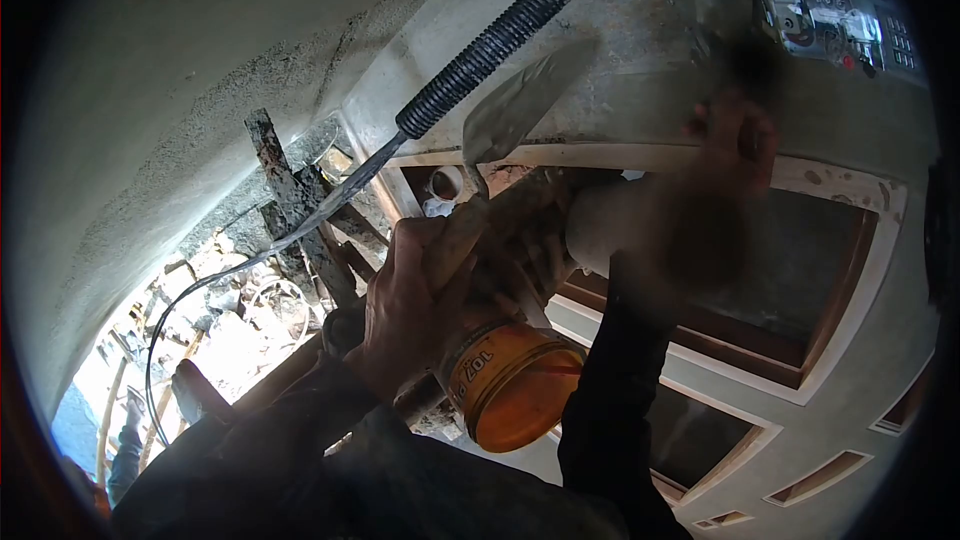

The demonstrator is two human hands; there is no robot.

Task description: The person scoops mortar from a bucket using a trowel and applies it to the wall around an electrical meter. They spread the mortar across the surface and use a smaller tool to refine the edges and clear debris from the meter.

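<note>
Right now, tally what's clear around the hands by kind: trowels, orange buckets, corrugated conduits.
Trowel: 1, in the left hand
Orange bucket: 1
Corrugated conduit: 1
Total: 3
Anything in the right hand is too blurred to count.

Glare-whitened ground (218, 372) at the left carries scattered pale rubble (222, 305), its finer pieces indistinct.

Left hand (402, 300) curled firmly; right hand (738, 138) higher, blurred, apparently half-curled, right arm (617, 380) extended upward.
</note>
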